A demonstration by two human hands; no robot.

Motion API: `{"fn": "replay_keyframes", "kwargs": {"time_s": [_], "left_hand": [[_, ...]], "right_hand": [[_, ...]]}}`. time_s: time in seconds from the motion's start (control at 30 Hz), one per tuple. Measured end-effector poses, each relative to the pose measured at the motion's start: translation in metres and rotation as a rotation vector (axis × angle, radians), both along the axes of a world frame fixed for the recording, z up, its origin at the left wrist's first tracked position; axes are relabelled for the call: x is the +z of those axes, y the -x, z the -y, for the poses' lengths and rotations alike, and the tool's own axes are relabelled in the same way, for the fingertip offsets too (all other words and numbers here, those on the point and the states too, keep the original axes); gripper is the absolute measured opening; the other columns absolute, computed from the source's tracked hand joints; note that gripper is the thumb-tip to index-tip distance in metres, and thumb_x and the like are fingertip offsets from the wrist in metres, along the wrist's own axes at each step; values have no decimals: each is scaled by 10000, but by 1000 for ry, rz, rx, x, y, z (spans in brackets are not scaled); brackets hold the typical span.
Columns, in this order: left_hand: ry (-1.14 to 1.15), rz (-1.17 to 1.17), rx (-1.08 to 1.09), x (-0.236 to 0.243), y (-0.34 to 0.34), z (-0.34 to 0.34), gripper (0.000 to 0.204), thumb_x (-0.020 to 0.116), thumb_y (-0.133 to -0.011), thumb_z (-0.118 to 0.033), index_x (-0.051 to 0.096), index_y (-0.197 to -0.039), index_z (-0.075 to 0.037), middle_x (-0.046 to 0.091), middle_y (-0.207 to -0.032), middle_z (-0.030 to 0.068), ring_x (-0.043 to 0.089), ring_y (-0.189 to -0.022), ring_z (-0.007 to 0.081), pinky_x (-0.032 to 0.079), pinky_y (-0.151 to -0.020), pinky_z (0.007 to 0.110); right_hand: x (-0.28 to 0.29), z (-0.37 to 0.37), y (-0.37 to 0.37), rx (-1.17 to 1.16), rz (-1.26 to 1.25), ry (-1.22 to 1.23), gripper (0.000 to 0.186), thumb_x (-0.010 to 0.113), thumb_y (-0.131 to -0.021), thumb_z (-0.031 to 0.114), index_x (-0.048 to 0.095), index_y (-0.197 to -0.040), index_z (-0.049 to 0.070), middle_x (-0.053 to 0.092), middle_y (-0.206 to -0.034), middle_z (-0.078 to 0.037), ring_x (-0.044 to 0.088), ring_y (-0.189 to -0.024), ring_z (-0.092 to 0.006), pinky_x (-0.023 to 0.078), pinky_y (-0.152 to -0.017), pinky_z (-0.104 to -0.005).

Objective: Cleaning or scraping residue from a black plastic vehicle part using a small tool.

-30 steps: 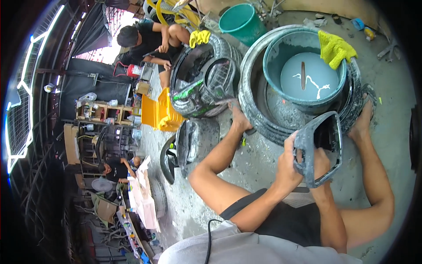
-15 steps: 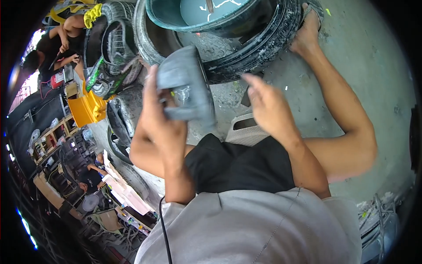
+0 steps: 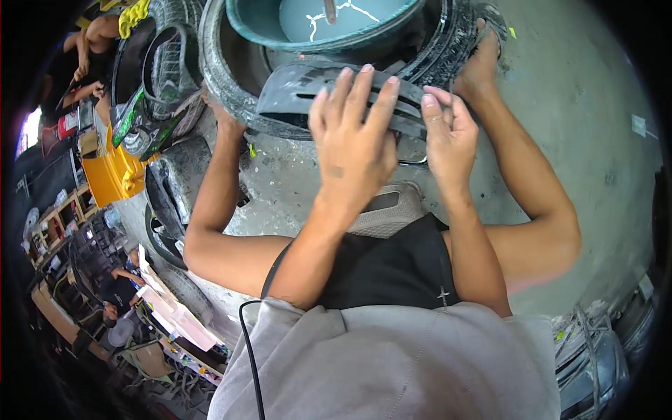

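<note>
A curved grey plastic panel (image 3: 290, 89) with long slots is held up in front of me, just short of the basin. My left hand (image 3: 353, 136) lies across its near side, fingers stretched out and apart; its thumb is hidden. At the panel's right end my right hand (image 3: 451, 136) is closed, with thumb and curled fingers at the edge. Beyond the panel, a teal basin (image 3: 241, 31) of cloudy water (image 3: 297, 21) rests in a large worn tyre (image 3: 217, 77).
My bare feet are beside the tyre. A beige plastic stool (image 3: 381, 222) shows between my legs. To the left are piled tyres and dark parts (image 3: 168, 77), an orange-yellow panel (image 3: 105, 171) and cluttered shelves. Two other people are on that side. A black cable (image 3: 252, 357) hangs by my shirt.
The grey panel has turned from upright to lying crosswise. My left hand has shifted right, over its face, and my right hand has come up to its right end.
</note>
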State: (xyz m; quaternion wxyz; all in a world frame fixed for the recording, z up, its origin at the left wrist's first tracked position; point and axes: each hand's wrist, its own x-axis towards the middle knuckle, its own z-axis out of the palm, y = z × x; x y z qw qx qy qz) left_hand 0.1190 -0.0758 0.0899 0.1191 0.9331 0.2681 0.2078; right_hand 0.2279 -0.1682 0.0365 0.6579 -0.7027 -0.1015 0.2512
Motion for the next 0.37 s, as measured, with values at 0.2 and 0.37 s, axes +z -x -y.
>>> {"fn": "replay_keyframes", "kwargs": {"time_s": [0.2,0.37], "left_hand": [[342,-74,372,13,158,-104,504,756,-894,-231,647,-1343,-30,671,-1297,227,648,-1196,384,491,-1007,448],[137,243,609,26,337,-174,478,688,-975,-157,602,-1426,-23,716,-1255,206,679,-1196,228,490,-1052,326]], "right_hand": [[-16,10,2,-10,220,13,201,709,-994,179,753,-1076,1,504,-699,91,399,-624,-13,322,-544,-214],[10,-84,-62,305,348,-132,268,663,-1009,125,681,-1238,-13,677,-1028,-71,612,-910,-143,476,-829,-258]]}}
